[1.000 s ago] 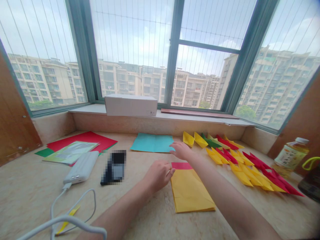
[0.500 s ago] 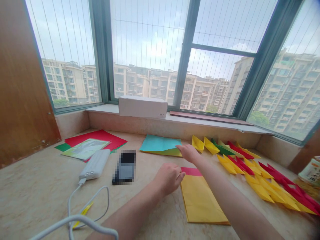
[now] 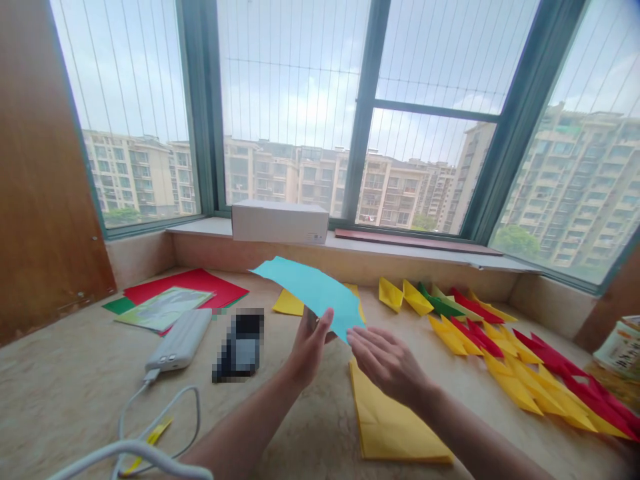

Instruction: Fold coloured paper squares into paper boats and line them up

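Note:
A light blue sheet of paper (image 3: 315,287) is lifted off the counter, bowed and tilted, in the middle of the view. My left hand (image 3: 311,345) grips its near edge, thumb on top and fingers underneath. At the sheet's near right corner, my right hand (image 3: 387,360) has its fingers together on the edge; its thumb is hidden. Behind and below the blue sheet lies yellow paper (image 3: 287,303), partly covered. A stack of folded yellow paper (image 3: 400,423) rests on the counter below my right hand.
Rows of folded paper boats (image 3: 460,335) in yellow, red and green fill the right side. On the left are red sheets (image 3: 187,287), a white power bank (image 3: 180,340) with a cable, and a pixelated phone (image 3: 245,343). A white box (image 3: 280,223) stands on the window ledge.
The blue sheet has come up off the yellow paper and toward me, now between both hands. The pink strip atop the near yellow stack is no longer in sight.

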`<move>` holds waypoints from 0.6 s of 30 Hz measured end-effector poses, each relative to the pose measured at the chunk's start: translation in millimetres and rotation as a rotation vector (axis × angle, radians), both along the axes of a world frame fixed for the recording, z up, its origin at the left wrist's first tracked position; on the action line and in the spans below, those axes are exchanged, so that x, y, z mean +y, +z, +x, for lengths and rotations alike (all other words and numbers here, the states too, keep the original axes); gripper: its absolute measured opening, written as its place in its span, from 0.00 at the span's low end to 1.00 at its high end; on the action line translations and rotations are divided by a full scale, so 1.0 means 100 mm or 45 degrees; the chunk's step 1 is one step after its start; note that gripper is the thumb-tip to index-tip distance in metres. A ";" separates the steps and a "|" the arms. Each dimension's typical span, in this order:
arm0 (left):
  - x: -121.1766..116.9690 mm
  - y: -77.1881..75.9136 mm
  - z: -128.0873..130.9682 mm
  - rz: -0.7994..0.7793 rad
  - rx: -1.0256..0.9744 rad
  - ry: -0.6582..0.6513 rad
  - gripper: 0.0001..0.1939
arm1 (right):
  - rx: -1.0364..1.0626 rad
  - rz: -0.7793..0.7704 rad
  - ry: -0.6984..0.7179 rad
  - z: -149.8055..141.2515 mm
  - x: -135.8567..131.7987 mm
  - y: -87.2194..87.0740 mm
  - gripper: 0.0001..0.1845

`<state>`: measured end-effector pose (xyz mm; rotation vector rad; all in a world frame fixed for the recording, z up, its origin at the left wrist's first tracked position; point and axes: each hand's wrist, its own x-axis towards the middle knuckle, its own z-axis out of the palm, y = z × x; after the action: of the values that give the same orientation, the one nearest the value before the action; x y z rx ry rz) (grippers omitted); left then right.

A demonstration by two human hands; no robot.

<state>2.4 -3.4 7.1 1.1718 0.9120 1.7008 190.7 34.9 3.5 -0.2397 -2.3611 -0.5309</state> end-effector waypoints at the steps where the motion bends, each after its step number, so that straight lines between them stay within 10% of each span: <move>1: 0.00 -0.01 -0.01 -0.004 0.007 0.060 0.32 | -0.008 0.020 0.002 0.01 -0.07 -0.04 0.19; 5: 0.05 -0.01 -0.08 -0.026 0.054 0.306 0.25 | -0.045 -0.035 0.059 0.10 -0.17 -0.06 0.16; 10: -0.01 0.17 -0.18 -0.183 -0.119 -0.029 0.28 | 0.575 -0.394 -0.065 0.51 0.09 0.08 0.16; 14: -0.04 0.19 -0.26 -0.298 -0.094 -0.314 0.31 | 1.024 -1.201 -0.199 0.75 0.35 0.16 0.23; 18: -0.03 0.10 -0.29 -0.380 0.032 -0.527 0.29 | 0.733 -2.026 0.143 0.77 0.41 0.17 0.30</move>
<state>-26.9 -6.1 16.8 1.0911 0.8356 1.1776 267.7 76.0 20.2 -0.7881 -1.6706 1.3770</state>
